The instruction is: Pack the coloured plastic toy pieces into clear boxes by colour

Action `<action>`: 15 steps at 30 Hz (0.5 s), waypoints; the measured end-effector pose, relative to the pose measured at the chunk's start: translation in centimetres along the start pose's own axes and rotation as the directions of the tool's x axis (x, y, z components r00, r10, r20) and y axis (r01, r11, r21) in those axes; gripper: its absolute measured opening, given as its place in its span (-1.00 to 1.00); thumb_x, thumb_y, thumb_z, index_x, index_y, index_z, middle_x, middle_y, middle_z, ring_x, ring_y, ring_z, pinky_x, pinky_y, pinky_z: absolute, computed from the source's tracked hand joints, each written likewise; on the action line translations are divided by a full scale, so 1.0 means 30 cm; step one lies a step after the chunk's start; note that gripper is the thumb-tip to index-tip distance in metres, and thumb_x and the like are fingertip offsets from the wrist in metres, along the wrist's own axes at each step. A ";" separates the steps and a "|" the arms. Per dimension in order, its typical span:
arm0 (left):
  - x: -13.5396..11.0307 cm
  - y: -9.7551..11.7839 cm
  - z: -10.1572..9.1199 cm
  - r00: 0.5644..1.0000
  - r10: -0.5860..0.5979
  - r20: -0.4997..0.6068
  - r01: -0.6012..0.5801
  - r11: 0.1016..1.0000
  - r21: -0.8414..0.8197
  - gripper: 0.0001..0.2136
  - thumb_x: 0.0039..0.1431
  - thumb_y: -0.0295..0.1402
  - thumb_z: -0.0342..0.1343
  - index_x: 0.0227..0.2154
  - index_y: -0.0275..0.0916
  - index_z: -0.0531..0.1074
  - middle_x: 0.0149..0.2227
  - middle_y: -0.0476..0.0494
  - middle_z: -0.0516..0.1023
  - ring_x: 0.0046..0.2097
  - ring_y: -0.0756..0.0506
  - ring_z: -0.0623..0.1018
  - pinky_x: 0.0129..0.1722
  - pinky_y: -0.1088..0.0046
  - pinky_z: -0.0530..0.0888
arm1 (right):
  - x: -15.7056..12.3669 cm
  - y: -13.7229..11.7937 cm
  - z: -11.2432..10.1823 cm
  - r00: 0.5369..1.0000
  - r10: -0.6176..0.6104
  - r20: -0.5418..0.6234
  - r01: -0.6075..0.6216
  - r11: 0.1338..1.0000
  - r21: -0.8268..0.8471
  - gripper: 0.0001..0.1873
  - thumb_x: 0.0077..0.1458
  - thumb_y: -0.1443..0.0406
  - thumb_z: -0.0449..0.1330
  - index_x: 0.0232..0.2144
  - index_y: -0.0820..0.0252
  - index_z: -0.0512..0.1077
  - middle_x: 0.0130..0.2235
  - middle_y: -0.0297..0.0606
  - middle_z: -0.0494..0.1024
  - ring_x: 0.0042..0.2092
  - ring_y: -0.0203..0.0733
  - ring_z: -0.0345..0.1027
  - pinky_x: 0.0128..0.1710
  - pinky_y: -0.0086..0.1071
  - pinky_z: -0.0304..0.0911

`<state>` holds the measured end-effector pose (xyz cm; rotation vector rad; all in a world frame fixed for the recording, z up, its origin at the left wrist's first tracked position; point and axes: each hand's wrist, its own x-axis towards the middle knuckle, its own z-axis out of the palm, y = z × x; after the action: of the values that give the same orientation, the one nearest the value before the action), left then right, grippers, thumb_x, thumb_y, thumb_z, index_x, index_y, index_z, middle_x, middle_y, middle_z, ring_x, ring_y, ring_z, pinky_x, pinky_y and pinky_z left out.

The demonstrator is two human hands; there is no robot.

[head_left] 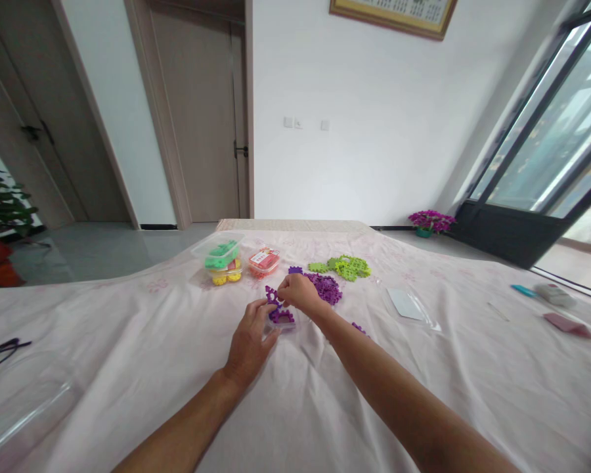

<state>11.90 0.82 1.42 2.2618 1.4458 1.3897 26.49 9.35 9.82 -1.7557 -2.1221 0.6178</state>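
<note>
My left hand (pixel 249 335) is curled round the left side of a small clear plastic box (pixel 289 326), with the thumb at its near edge. Inside the box lie purple gear pieces (pixel 283 316) with toothed edges. My right hand (pixel 298 292) is closed in a pinch over the box, holding a purple gear piece (pixel 270 293) that stands up at its far left. Just beyond the right hand is a pile of purple gears (pixel 326 289). One more purple piece (pixel 358 327) lies partly hidden behind my right forearm.
Green gears (pixel 349 267) lie farther back. Back left stand a box of red pieces (pixel 264 261) and stacked boxes of green and yellow pieces (pixel 223 259). A clear bag with a white card (pixel 404 304) lies right; a clear plastic container (pixel 27 420) lies front left. The cloth (pixel 142 368) is wrinkled.
</note>
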 end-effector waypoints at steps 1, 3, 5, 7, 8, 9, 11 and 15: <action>0.001 0.001 0.000 1.000 0.003 -0.001 -0.003 1.000 0.002 -0.58 0.08 -0.48 0.15 0.03 -0.10 0.29 0.07 -0.13 0.31 0.13 -0.16 0.40 0.17 0.17 0.38 | -0.005 -0.009 -0.003 1.000 0.010 0.017 -0.009 1.000 -0.024 -0.84 -0.04 0.31 0.20 -0.46 0.21 0.59 -0.50 -0.24 0.59 -0.38 -0.25 0.50 -0.39 -0.54 0.24; 0.002 0.003 -0.001 1.000 0.011 -0.008 -0.011 1.000 0.005 -0.58 0.08 -0.49 0.15 0.02 -0.11 0.29 0.07 -0.14 0.31 0.13 -0.16 0.39 0.18 0.17 0.38 | -0.014 -0.024 -0.002 0.999 0.027 0.026 -0.024 0.996 -0.086 -0.82 -0.04 0.30 0.20 -0.41 0.19 0.60 -0.43 -0.21 0.61 -0.34 -0.24 0.50 -0.37 -0.53 0.24; 0.002 0.006 -0.004 1.000 0.020 -0.012 -0.019 1.000 0.004 -0.59 0.09 -0.50 0.14 0.01 -0.11 0.29 0.06 -0.14 0.31 0.13 -0.15 0.40 0.17 0.19 0.38 | -0.020 -0.033 0.004 0.999 0.036 -0.003 -0.036 0.988 -0.152 -0.79 -0.04 0.28 0.20 -0.35 0.16 0.61 -0.35 -0.19 0.63 -0.30 -0.21 0.50 -0.35 -0.50 0.25; 0.001 0.009 -0.006 1.000 0.023 -0.013 -0.023 1.000 0.000 -0.61 0.10 -0.50 0.13 0.00 -0.10 0.31 0.06 -0.13 0.31 0.12 -0.14 0.41 0.17 0.20 0.39 | -0.023 -0.036 0.009 0.999 0.038 -0.029 -0.043 0.980 -0.192 -0.76 -0.05 0.26 0.20 -0.30 0.12 0.60 -0.29 -0.19 0.63 -0.28 -0.18 0.50 -0.34 -0.47 0.25; 0.001 0.010 -0.006 1.000 0.023 -0.013 -0.023 1.000 -0.003 -0.62 0.10 -0.50 0.13 -0.01 -0.10 0.32 0.06 -0.12 0.31 0.12 -0.14 0.41 0.17 0.21 0.39 | -0.023 -0.035 0.010 0.999 0.039 -0.030 -0.045 0.979 -0.199 -0.75 -0.05 0.25 0.20 -0.29 0.11 0.60 -0.27 -0.19 0.63 -0.27 -0.18 0.50 -0.34 -0.47 0.25; 0.001 0.010 -0.005 1.000 0.022 -0.012 -0.023 1.000 -0.006 -0.64 0.10 -0.50 0.13 -0.02 -0.10 0.33 0.06 -0.12 0.31 0.13 -0.14 0.41 0.17 0.21 0.39 | -0.024 -0.035 0.010 0.999 0.043 -0.024 -0.047 0.980 -0.196 -0.75 -0.05 0.25 0.20 -0.29 0.10 0.60 -0.26 -0.20 0.63 -0.26 -0.18 0.50 -0.34 -0.47 0.25; 0.001 0.009 -0.004 1.000 0.018 -0.010 -0.018 1.000 -0.006 -0.66 0.11 -0.49 0.12 -0.04 -0.09 0.35 0.07 -0.12 0.30 0.13 -0.14 0.40 0.18 0.22 0.39 | -0.026 -0.032 0.004 0.999 0.051 -0.013 -0.053 0.984 -0.170 -0.77 -0.03 0.26 0.19 -0.31 0.11 0.60 -0.27 -0.21 0.63 -0.26 -0.20 0.49 -0.35 -0.49 0.23; 0.000 0.004 -0.001 1.000 0.026 -0.001 -0.026 1.000 -0.002 -0.68 0.11 -0.48 0.12 -0.06 -0.11 0.37 0.08 -0.13 0.30 0.14 -0.14 0.40 0.18 0.21 0.39 | -0.029 -0.027 -0.002 0.999 0.047 -0.018 -0.049 0.987 -0.156 -0.76 -0.01 0.28 0.16 -0.30 0.14 0.60 -0.26 -0.19 0.63 -0.26 -0.21 0.49 -0.36 -0.50 0.22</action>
<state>11.98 0.75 1.50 2.2868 1.4193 1.3987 26.02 8.37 10.31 -1.8920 -2.1774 0.4604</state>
